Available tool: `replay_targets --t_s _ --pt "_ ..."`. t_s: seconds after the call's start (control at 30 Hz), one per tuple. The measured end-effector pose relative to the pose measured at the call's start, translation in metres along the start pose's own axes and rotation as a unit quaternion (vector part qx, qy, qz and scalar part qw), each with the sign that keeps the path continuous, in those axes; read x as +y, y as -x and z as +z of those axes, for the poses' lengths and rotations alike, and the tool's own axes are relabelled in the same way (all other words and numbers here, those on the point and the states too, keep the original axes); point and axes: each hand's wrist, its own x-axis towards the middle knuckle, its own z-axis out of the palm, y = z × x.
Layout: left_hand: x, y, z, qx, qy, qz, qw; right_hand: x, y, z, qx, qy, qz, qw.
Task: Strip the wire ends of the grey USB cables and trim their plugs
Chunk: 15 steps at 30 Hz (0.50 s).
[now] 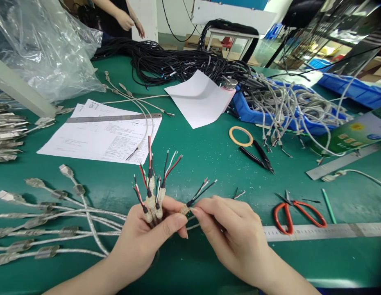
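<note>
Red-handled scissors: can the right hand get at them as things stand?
Probably yes: the red-handled scissors lie just right of the right hand, nothing on top. But it's busy at a cable end, so it would likely have to leave that first.

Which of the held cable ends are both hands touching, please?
The separate cable end, its wires slanting right; the others are bunched upright in the left hand.

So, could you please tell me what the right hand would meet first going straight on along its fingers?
The right hand would first meet the cable end it seems to touch, then probably the left hand; depth is unclear.
</note>
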Motion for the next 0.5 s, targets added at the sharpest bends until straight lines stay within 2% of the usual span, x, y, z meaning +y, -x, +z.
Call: replay_targets --t_s 0.2,0.5 --pt "0.0010 -0.0001 -0.0005 -0.015 -0.013 0.000 1.000 0.0023 -0.0005 -0.0063 -0.053 -0.078 0.042 0.995" --pt "-0.0002 0.0019 0.0005 -0.023 -0.007 0.001 1.000 0.0026 -0.0027 -0.0108 -0.075 -0.130 0.085 0.985"
